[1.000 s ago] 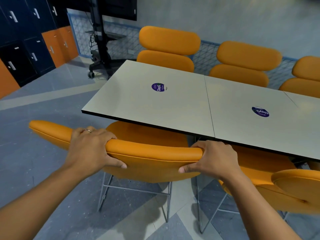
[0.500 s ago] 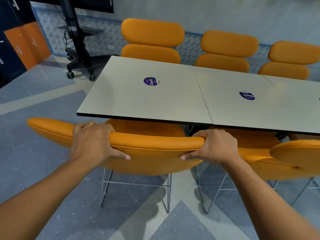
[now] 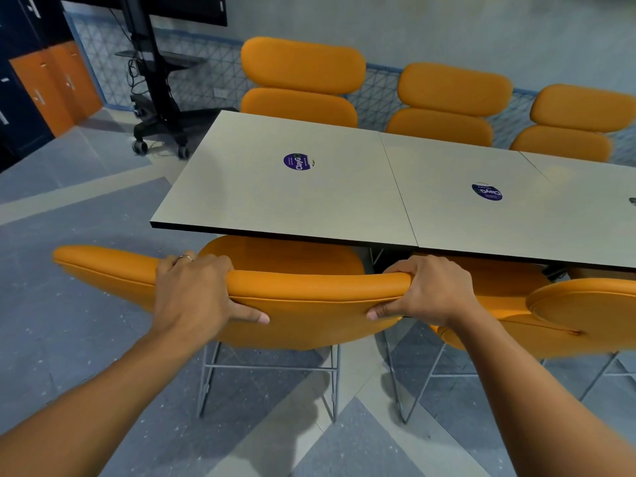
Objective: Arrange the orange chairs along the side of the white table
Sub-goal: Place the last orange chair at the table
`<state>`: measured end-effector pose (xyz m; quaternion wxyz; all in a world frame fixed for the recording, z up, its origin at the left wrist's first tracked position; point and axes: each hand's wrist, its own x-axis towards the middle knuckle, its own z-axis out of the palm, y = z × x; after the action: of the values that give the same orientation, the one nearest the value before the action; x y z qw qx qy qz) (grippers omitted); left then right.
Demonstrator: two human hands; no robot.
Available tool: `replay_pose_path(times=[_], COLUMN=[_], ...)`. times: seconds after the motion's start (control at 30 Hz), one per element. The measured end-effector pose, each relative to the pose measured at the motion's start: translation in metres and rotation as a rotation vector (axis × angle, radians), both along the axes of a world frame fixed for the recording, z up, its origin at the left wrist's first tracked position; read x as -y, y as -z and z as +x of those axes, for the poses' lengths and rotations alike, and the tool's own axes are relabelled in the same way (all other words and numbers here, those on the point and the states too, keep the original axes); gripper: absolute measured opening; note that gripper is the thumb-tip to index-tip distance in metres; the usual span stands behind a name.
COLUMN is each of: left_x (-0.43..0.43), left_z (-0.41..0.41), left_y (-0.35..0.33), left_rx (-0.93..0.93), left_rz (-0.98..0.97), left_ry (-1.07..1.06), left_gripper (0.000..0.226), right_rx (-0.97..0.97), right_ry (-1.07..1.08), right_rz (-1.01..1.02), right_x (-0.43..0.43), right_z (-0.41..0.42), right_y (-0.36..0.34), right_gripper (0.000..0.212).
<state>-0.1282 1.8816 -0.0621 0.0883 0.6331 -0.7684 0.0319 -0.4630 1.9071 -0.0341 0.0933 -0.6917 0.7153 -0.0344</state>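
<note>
Now the white table (image 3: 309,201) fills the middle, its near edge straight and bare but for round purple stickers (image 3: 298,161). Against that edge, the orange chair (image 3: 309,304) sits squarer than a second ago, its seat tucked further under the tabletop, so this one looks nearly placed. Right of it, a second chair (image 3: 568,311) waits, already close to the table. Across the table, three more chairs (image 3: 303,84) line the far side. Left of the table, a black wheeled stand (image 3: 161,98) and lockers (image 3: 51,84) sit on grey patterned floor. Left hand (image 3: 192,290) wraps the backrest's top, fingers clamped over it; right hand (image 3: 426,290) grips the backrest's right end.
</note>
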Motion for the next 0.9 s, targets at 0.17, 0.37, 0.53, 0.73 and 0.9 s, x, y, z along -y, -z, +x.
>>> replay_pose_path(times=[0.17,0.37,0.53,0.73,0.9], left_x=[0.001,0.013,0.027,0.041,0.035], left_z=[0.029,0.034,0.028,0.021,0.023], left_y=[0.002,0.002,-0.006,-0.007,-0.003], left_rx=[0.001,0.05,0.039,0.076,0.04], left_rz=[-0.054,-0.117,-0.064,-0.036,-0.02], left_ry=[0.105,-0.006,-0.037,-0.059,-0.035], left_gripper=[0.092,0.086,0.081,0.089,0.084], right_rx=[-0.031,-0.072,-0.04,-0.028,-0.044], right_ry=[0.028,0.081,0.091,0.107,0.115], right_rz=[-0.116,-0.19,-0.22,-0.197,-0.229], right_x=[-0.011,-0.005,0.017,0.029,0.022], right_z=[0.004,0.006,0.0,-0.001,0.001], right_y=[0.009,0.019,0.015,0.014,0.025], right_gripper=[0.095,0.102,0.104,0.104,0.103])
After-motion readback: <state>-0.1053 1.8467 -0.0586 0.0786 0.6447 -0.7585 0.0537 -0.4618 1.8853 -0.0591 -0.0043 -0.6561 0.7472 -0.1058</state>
